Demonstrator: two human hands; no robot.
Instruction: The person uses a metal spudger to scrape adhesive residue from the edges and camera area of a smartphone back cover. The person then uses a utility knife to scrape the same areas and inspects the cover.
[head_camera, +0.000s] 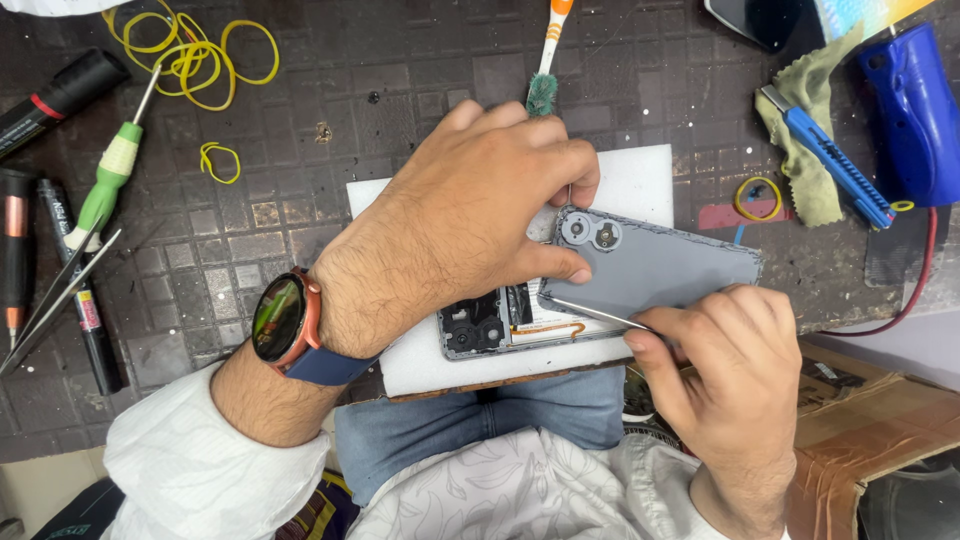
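A dark, grid-patterned work mat (300, 130) covers the bench, and a white foam pad (640, 180) lies at its near edge, just above the person's lap. On the pad rests a smartphone (500, 325), face down, its chassis open at the left end so that the black camera module and a copper-coloured flex strip show. The grey back cover (660, 270) is lifted and skewed off to the right, still overlapping the body; it is matte, with two round camera rings near its upper left corner and a rough, residue-edged rim. The left hand (470, 220), with a watch at the wrist, curls over the cover, thumb and fingers closed on its left end. The right hand (730, 370) pinches a thin metal pry tool (595, 313), whose tip lies at the cover's lower edge. Nearby lie a blue utility knife (825, 155), a green-handled screwdriver (110, 175), tweezers (60, 290) and yellow rubber bands (190, 50).
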